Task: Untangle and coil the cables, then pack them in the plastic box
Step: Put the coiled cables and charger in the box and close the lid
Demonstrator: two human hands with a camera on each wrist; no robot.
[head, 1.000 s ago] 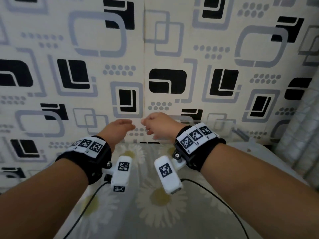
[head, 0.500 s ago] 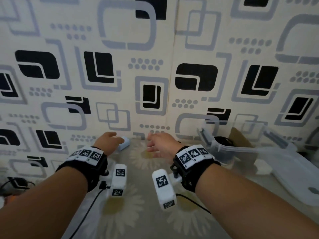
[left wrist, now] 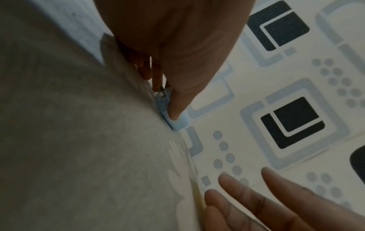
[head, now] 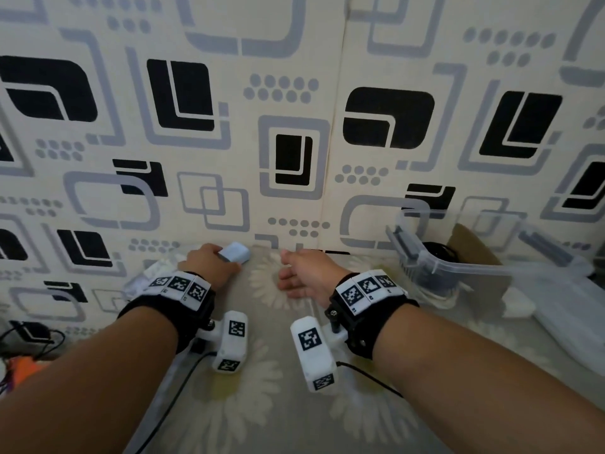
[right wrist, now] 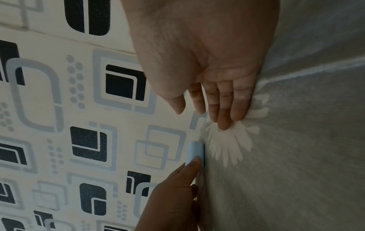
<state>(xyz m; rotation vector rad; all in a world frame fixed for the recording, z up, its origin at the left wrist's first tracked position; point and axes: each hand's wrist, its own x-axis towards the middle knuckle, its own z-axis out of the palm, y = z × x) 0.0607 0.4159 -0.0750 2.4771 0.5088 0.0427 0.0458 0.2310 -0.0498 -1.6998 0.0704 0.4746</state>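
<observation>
A small light-blue charger plug [head: 235,252] lies where the flowered bed sheet meets the patterned wall. My left hand [head: 218,264] pinches it, the thumb [left wrist: 176,112] on top and the other fingers under it, by a metal prong [left wrist: 162,92]. The plug [right wrist: 194,150] also shows in the right wrist view. My right hand [head: 296,273] hovers just right of it, empty, its straight fingers [right wrist: 223,115] touching the sheet. The clear plastic box [head: 458,264] stands at the right with a coiled black cable [head: 437,252] inside.
The box's clear lid [head: 576,312] lies beside it at the far right, and brown cardboard [head: 471,244] leans behind it. A crumpled white bag [head: 154,271] sits left of my left hand. Dark cables [head: 29,335] lie at the far left edge.
My view has dropped, bringing the box into sight. Both hands went down and forward to the wall's foot, and my left hand took hold of the blue plug.
</observation>
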